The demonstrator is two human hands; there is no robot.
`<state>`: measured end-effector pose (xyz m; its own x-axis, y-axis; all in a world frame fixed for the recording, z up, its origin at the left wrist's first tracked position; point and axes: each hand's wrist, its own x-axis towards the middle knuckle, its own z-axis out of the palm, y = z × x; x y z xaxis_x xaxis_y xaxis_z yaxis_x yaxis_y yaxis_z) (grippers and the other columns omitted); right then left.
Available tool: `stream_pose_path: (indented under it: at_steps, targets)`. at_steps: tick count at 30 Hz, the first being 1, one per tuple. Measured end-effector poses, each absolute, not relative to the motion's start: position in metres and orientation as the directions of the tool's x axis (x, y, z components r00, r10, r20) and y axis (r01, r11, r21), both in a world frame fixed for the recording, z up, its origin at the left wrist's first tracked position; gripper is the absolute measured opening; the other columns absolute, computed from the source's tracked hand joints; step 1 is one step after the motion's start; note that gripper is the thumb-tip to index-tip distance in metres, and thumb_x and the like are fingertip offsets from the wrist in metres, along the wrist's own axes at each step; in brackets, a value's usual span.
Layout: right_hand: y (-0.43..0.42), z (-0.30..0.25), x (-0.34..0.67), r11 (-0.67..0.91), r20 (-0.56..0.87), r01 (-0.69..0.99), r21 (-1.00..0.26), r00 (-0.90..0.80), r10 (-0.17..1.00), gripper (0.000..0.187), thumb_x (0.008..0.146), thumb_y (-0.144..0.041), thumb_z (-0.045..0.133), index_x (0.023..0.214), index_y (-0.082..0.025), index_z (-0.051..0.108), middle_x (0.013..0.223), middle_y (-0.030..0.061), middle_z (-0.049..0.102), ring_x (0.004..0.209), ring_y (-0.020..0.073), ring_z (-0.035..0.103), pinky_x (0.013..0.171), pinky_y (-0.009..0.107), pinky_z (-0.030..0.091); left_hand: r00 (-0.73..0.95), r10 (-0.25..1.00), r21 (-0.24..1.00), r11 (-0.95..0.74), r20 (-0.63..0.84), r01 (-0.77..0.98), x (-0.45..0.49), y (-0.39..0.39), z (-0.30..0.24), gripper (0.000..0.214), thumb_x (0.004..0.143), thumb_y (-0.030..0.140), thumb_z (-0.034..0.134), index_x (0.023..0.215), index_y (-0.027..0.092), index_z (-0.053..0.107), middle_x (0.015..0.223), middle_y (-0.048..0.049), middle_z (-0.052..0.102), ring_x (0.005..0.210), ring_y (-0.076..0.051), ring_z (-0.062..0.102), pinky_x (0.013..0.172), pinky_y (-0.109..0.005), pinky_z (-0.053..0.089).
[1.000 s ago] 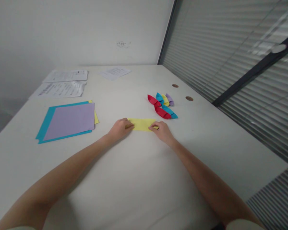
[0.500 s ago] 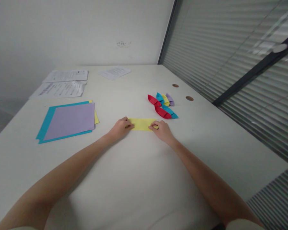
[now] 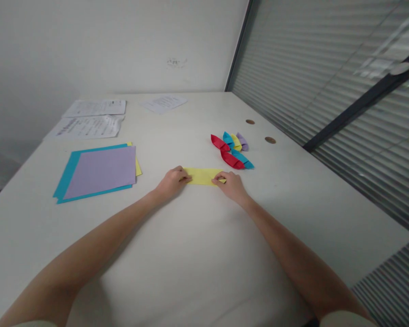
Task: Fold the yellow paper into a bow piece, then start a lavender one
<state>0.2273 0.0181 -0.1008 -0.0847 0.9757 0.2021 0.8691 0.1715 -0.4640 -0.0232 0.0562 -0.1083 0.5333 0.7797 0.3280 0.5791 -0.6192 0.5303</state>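
A folded yellow paper strip (image 3: 202,175) lies flat on the white table (image 3: 197,254) in front of me. My left hand (image 3: 171,182) has its fingers curled and pinches the strip's left end. At the right end, my right hand (image 3: 231,185) pinches the paper with curled fingers. Just beyond the strip lies a cluster of several folded paper pieces (image 3: 232,149) in red, blue, yellow and purple.
A stack of flat coloured sheets (image 3: 98,171), purple over blue and yellow, lies to the left. Printed white papers (image 3: 88,120) sit at the far left, another sheet (image 3: 163,103) at the back. Two round holes (image 3: 270,140) mark the table near the blinds on the right.
Both hands stay on the ends of the yellow strip; the view has shifted slightly, otherwise nothing has visibly moved.
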Motion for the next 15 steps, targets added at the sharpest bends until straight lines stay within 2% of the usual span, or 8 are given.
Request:
stream_pose_path:
  at_steps: [4,8,15]
  targets:
    - [0.019,-0.101,0.227,0.184,0.213,0.867,-0.463,-0.092,0.973,0.014,0.084,-0.036,0.065,0.079,-0.023,0.069,0.083,0.0027,0.075,0.078,0.0203,0.063,0.074,0.034,0.040,0.546,0.769,0.537,-0.631,0.333,0.560,-0.024,0.058,-0.108,0.024,0.090,0.025,0.057,0.072,0.014,0.067,0.080,-0.0038,0.055,0.064,-0.011,0.052,0.062,-0.025,0.041]
    - [0.017,-0.101,0.231,0.257,0.219,0.857,-0.447,-0.174,0.960,0.014,0.085,-0.036,0.065,0.081,-0.023,0.069,0.082,0.0041,0.073,0.084,0.0223,0.060,0.081,0.038,0.038,0.624,0.704,0.539,-0.690,0.341,0.484,-0.027,0.056,-0.106,0.023,0.091,0.025,0.054,0.077,0.014,0.068,0.086,-0.0052,0.055,0.067,-0.011,0.052,0.064,-0.025,0.043]
    - [0.015,-0.097,0.238,0.272,0.169,0.786,-0.555,-0.214,0.962,0.013,0.083,-0.035,0.068,0.083,-0.023,0.072,0.080,0.0039,0.072,0.082,0.0204,0.060,0.079,0.037,0.040,0.711,0.618,0.553,-0.740,0.335,0.383,-0.031,0.057,-0.107,0.022,0.093,0.028,0.053,0.081,0.015,0.066,0.093,-0.0065,0.056,0.077,-0.013,0.056,0.071,-0.026,0.046]
